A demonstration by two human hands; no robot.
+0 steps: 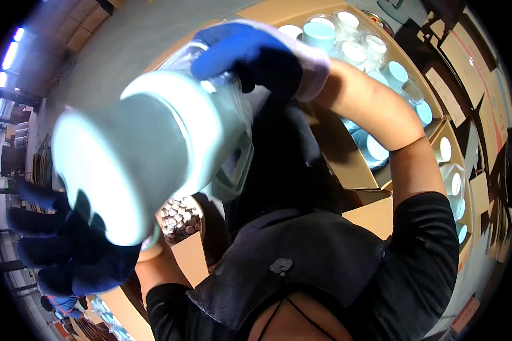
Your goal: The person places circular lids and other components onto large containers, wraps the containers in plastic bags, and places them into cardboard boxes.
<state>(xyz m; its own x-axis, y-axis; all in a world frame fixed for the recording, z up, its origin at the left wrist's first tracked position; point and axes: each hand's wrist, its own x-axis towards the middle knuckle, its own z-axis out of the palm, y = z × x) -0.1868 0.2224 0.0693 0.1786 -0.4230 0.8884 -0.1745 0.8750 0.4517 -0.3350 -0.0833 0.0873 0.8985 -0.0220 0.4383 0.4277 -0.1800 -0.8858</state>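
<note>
A pale blue plastic jug (213,122) with a looped handle is tilted in front of me, its broad rounded end (91,170) toward the lower left. Clear plastic film clings to its other end. My right hand (247,57), in a blue glove, grips the jug there from above. At the broad end is my left hand (77,247), gloved in dark blue, fingers spread wide. It lies close against the jug; its exact contact is partly hidden.
At the right, a cardboard box (347,167) holds several pale blue and white containers (318,35), some in clear film. Beyond it stands another box with similar pieces (444,149). Small pale caps (182,216) fill a carton below the jug. Flattened cardboard (466,74) lies far right.
</note>
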